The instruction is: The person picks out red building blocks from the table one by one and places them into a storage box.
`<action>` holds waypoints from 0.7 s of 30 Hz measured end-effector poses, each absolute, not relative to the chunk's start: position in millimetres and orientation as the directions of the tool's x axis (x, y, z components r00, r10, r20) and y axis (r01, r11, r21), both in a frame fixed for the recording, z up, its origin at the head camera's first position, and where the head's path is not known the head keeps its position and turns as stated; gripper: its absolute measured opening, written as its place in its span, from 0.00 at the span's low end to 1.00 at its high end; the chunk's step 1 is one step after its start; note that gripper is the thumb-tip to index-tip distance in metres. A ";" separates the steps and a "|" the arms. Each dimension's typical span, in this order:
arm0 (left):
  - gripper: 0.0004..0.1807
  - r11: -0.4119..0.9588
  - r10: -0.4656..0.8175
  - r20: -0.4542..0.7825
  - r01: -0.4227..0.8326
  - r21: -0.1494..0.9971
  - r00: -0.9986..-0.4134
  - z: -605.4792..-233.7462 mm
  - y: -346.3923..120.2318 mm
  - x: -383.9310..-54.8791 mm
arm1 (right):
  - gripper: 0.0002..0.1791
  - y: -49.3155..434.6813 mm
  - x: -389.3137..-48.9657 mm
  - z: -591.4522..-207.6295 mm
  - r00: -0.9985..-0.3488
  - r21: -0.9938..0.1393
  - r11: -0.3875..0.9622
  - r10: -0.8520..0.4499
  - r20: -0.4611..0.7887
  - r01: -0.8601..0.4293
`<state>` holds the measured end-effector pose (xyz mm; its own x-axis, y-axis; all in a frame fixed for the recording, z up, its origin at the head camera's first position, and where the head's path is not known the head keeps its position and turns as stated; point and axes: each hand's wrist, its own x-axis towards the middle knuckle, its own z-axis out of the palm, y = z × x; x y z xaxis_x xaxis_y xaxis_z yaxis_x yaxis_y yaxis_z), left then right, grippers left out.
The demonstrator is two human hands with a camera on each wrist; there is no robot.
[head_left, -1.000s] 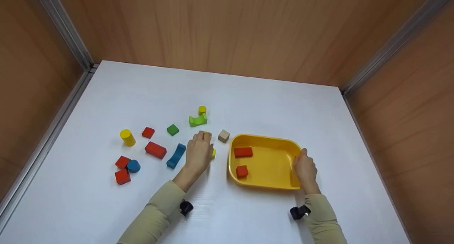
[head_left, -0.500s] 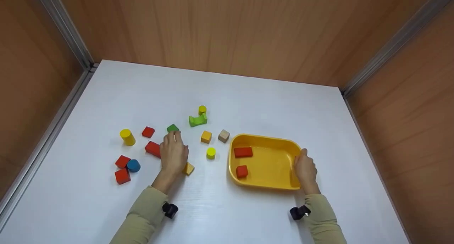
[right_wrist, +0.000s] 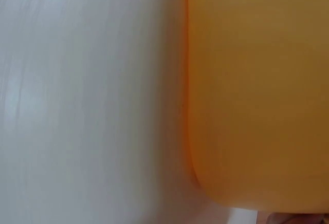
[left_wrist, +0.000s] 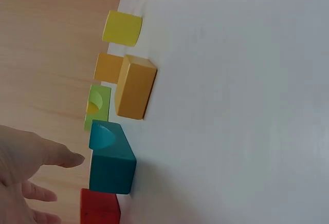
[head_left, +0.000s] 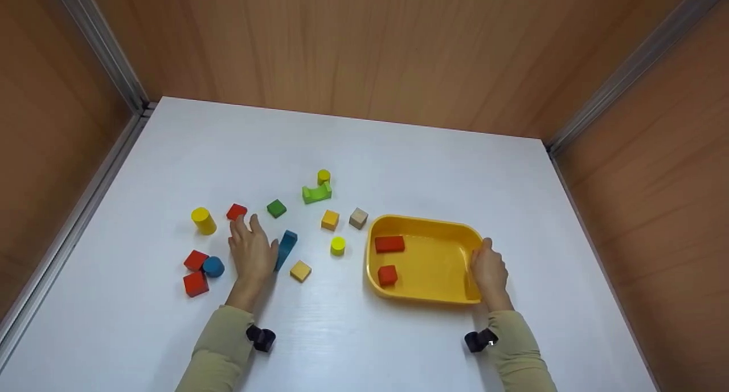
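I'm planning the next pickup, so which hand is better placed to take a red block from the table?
Left, I'd judge. The left hand is open, close to a red block, while the right hand is occupied gripping the yellow tray.

One tray [head_left: 433, 266], four cylinders [head_left: 204, 221], two arches [head_left: 316, 194], ten cuboids [head_left: 389, 244].

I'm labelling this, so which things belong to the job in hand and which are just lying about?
Likely the job:
right hand, gripping the yellow tray
red blocks in it
left hand, close to a loose red block
other loose red blocks

Seemingly just lying about:
blue blocks
green blocks
yellow blocks
plain wooden block
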<state>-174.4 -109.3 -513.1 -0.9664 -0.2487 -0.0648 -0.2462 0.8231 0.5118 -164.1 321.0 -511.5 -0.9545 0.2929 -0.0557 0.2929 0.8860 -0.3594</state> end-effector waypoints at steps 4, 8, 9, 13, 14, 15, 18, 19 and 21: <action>0.40 0.790 -0.291 -0.084 -0.289 0.540 -0.953 -517.8 -114.6 -173.6 | 0.13 321.0 -164.0 -510.8 -0.952 -0.364 0.880 0.298 -0.073 0.304; 0.41 0.765 -0.323 -0.095 -0.319 0.560 -0.942 -522.5 -118.1 -173.5 | 0.13 321.4 -163.2 -510.4 -0.952 -0.366 0.880 0.294 -0.080 0.303; 0.41 0.759 -0.328 -0.098 -0.324 0.565 -0.940 -523.6 -119.1 -173.6 | 0.12 321.4 -163.1 -510.3 -0.954 -0.362 0.883 0.291 -0.079 0.299; 0.40 0.734 -0.337 -0.120 -0.340 0.588 -0.934 -526.2 -122.5 -174.2 | 0.11 321.1 -162.4 -509.8 -0.956 -0.349 0.891 0.284 -0.069 0.290; 0.40 0.724 -0.336 -0.131 -0.345 0.597 -0.933 -526.6 -123.4 -174.5 | 0.11 320.8 -162.3 -509.7 -0.957 -0.345 0.893 0.284 -0.067 0.289; 0.39 0.716 -0.335 -0.140 -0.348 0.605 -0.932 -526.9 -124.2 -174.8 | 0.11 320.6 -162.5 -509.6 -0.956 -0.345 0.893 0.286 -0.064 0.290; 0.38 0.684 -0.334 -0.174 -0.365 0.631 -0.926 -527.2 -126.4 -175.7 | 0.12 320.0 -162.5 -509.3 -0.955 -0.346 0.892 0.289 -0.060 0.292; 0.37 0.673 -0.335 -0.186 -0.373 0.639 -0.924 -527.2 -127.2 -176.0 | 0.12 319.8 -162.6 -509.3 -0.954 -0.345 0.891 0.292 -0.064 0.295; 0.37 0.654 -0.336 -0.209 -0.387 0.650 -0.919 -526.6 -128.4 -176.2 | 0.13 319.7 -162.7 -509.4 -0.952 -0.349 0.887 0.297 -0.072 0.303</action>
<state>-176.2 -128.4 -526.6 -0.9185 -0.3357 -0.2090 -0.3869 0.6537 0.6504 -162.7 319.7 -509.4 -0.9521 0.2972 -0.0718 0.3031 0.8869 -0.3486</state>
